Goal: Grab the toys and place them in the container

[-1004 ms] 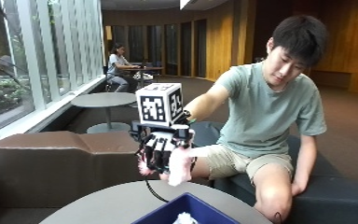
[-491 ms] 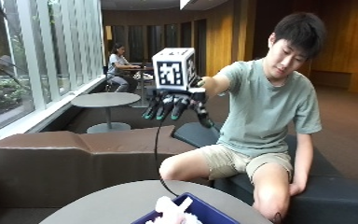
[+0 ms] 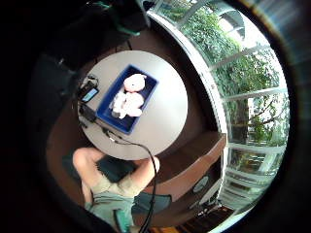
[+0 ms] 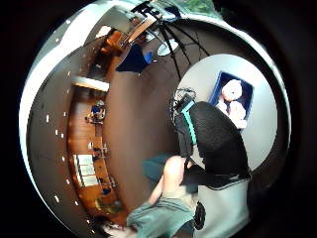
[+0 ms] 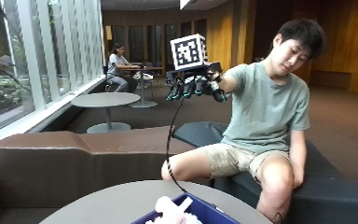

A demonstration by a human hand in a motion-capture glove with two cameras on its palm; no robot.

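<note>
My gloved right hand point(image 5: 194, 85) is raised high above the round table point(image 5: 104, 203), at the person's shoulder height, fingers hanging straight down and holding nothing. Far below it, the blue container point(image 3: 127, 99) sits on the table with pink and white plush toys point(image 3: 129, 97) lying inside. In the outside view only a corner of the container point(image 5: 203, 212) and the top of a plush toy point(image 5: 169, 210) show at the table's near edge. The thumb side view also shows the container point(image 4: 233, 94) with the toys point(image 4: 233, 101) in it.
A phone and small black devices point(image 3: 89, 94) lie on the table beside the container, with a black cable point(image 3: 131, 143) trailing off the table edge. A brown bench point(image 5: 73, 158) curves behind the table. The person's knees point(image 5: 179, 170) are close to the table edge.
A second ago the hand held a pink toy low over the container. The toy now lies in the container, and the hand has risen, open, to shoulder height.
</note>
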